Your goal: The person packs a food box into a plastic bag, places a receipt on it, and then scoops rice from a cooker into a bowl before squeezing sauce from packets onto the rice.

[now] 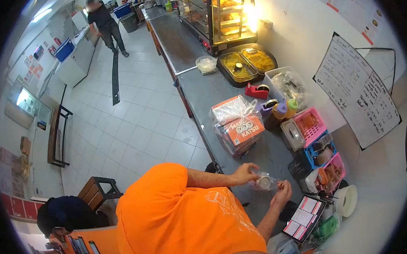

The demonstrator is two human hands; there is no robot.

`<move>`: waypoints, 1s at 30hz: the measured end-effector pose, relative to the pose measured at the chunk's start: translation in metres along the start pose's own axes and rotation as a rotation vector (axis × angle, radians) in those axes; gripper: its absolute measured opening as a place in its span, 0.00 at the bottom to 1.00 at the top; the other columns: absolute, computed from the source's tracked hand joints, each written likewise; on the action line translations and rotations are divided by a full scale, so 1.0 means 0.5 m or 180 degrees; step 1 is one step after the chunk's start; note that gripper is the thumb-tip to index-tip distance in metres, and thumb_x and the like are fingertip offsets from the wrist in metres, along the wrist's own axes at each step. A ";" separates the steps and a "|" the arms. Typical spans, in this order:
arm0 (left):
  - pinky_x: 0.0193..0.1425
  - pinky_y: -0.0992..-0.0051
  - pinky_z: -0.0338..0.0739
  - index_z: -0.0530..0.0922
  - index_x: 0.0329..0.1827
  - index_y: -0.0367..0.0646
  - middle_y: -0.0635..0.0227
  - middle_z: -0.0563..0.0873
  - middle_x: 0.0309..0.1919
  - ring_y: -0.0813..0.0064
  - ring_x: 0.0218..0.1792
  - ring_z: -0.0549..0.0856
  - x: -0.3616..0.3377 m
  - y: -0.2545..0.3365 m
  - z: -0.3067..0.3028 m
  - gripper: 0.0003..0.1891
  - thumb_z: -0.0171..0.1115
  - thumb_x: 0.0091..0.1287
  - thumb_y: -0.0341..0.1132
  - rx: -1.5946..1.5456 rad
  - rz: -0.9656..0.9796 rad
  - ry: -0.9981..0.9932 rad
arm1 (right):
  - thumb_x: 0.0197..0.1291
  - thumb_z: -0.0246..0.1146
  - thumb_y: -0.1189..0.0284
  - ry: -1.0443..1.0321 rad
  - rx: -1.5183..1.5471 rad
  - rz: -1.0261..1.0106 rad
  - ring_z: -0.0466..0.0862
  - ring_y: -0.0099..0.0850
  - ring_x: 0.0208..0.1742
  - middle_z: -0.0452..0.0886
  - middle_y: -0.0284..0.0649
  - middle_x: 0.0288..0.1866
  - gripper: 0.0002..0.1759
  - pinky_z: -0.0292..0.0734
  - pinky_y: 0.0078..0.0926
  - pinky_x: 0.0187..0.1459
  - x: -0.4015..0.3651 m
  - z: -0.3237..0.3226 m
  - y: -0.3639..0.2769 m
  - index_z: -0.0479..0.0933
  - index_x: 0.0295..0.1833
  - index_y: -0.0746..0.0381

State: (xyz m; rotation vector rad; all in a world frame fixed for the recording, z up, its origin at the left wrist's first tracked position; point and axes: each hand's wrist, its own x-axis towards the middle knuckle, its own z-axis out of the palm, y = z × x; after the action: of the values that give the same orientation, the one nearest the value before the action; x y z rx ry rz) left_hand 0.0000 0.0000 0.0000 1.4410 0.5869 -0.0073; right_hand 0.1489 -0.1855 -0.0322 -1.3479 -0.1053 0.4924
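My left hand [246, 174] is closed on one side of a small clear plastic bag [257, 183]. My right hand [282, 192] pinches the bag's other side. Between the hands, a small round container [264, 182] with a pale lid sits inside the plastic. Both hands are over the grey counter, near its front edge. Just beyond them stands an orange and white box [245, 130] wrapped in a tied clear plastic bag.
Beyond the box are a red tape dispenser [257, 91], sauce bottles [280, 110] and a lit food warmer [226, 19]. Pink basket [309, 125] and tablet [304, 217] line the wall side. A person [106, 24] stands far left.
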 end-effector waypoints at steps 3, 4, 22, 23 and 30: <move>0.42 0.77 0.77 0.73 0.64 0.44 0.60 0.85 0.45 0.79 0.42 0.83 -0.020 0.062 0.004 0.21 0.61 0.70 0.37 -0.0218 0.0704 -0.0312 | 0.66 0.64 0.67 -0.0451 -0.0605 -0.0197 0.79 0.27 0.41 0.77 0.34 0.36 0.12 0.73 0.29 0.48 -0.084 0.085 -0.058 0.72 0.46 0.62; 0.42 0.76 0.77 0.74 0.64 0.43 0.60 0.85 0.44 0.76 0.42 0.83 0.004 0.075 0.011 0.20 0.60 0.70 0.37 -0.0199 0.0870 -0.0496 | 0.66 0.65 0.68 -0.0513 -0.0998 -0.0431 0.79 0.26 0.41 0.76 0.34 0.36 0.11 0.73 0.29 0.47 -0.093 0.113 -0.067 0.72 0.45 0.62; 0.55 0.70 0.76 0.73 0.58 0.39 0.59 0.78 0.54 0.64 0.55 0.79 0.113 0.336 0.018 0.30 0.77 0.53 0.33 -0.0219 0.3482 -0.0556 | 0.61 0.62 0.81 -0.0428 0.0157 -0.1122 0.78 0.24 0.22 0.82 0.39 0.30 0.15 0.71 0.21 0.23 -0.099 0.312 -0.529 0.69 0.52 0.63; 0.54 0.71 0.76 0.74 0.56 0.39 0.59 0.79 0.51 0.66 0.53 0.80 0.127 0.345 0.011 0.26 0.75 0.55 0.30 -0.0119 0.3840 -0.0440 | 0.62 0.62 0.80 -0.0278 0.0143 -0.1270 0.78 0.24 0.22 0.82 0.39 0.31 0.13 0.71 0.21 0.23 -0.097 0.311 -0.538 0.70 0.51 0.63; 0.44 0.77 0.75 0.74 0.41 0.37 0.67 0.80 0.35 0.77 0.37 0.79 0.103 0.467 -0.037 0.07 0.51 0.76 0.31 -0.1579 0.3082 -0.1685 | 0.63 0.66 0.75 0.0344 -0.0137 -0.1714 0.82 0.22 0.33 0.83 0.36 0.36 0.12 0.74 0.19 0.29 -0.093 0.298 -0.524 0.74 0.50 0.62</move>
State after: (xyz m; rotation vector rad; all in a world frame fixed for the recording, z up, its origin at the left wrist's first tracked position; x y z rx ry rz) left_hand 0.1187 0.0709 0.1961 1.0453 -0.5450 0.4744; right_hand 0.1283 -0.1047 0.2614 -1.3198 -0.3795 -0.0364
